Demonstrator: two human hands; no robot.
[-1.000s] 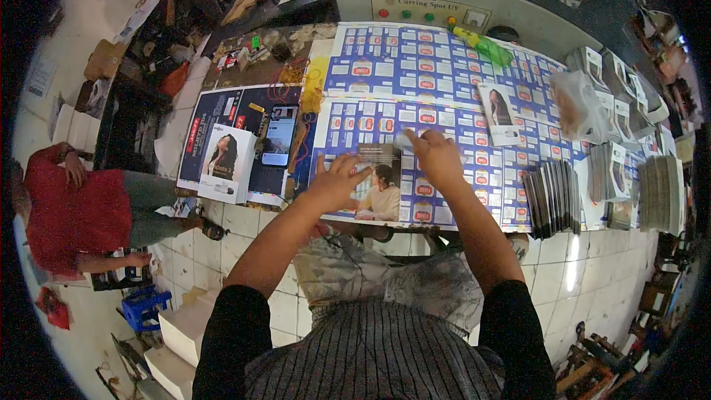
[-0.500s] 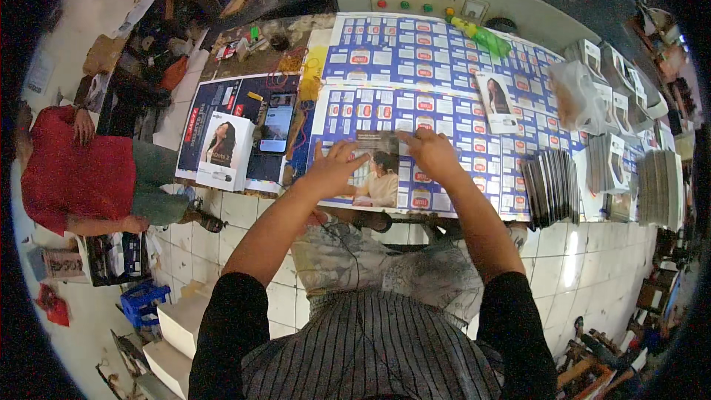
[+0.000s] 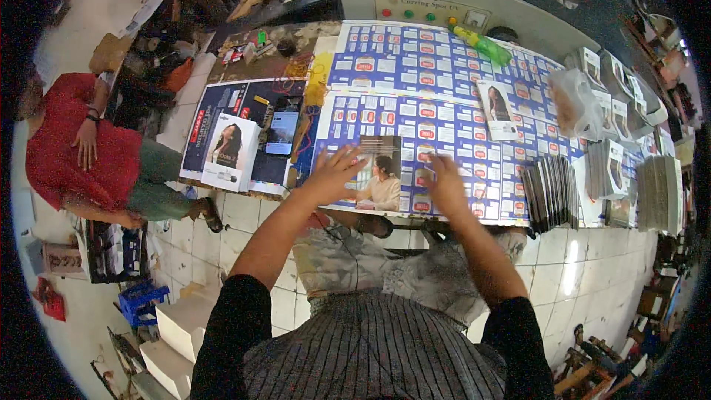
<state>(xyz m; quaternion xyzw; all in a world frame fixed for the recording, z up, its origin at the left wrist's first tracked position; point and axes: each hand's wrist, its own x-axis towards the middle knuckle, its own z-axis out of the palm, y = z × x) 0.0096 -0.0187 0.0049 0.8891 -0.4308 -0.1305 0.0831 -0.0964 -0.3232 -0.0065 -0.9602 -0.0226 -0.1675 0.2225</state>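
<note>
A flat printed piece of card [image 3: 382,175], with a dark top band and a photo of a person in a cream top, lies on the blue-and-white printed sheets [image 3: 429,115] covering the table. My left hand [image 3: 332,178] rests with fingers spread, its fingertips over the card's left edge. To the right of the card, my right hand [image 3: 447,189] is a little blurred; thumb and forefinger are apart, with nothing seen between them. Whether it touches the sheets I cannot tell.
On the left stand a stack of printed white cartons [image 3: 231,154] and a phone [image 3: 283,127]. A single carton [image 3: 498,110], a green bottle [image 3: 485,46], a plastic bag [image 3: 578,104] and dark card stacks [image 3: 552,191] lie rightward. A person in red [image 3: 96,152] is at far left.
My right hand has come off the card's upper right corner and moved right and nearer to me. The left hand stays at the card's left edge. The head view has shifted slightly.
</note>
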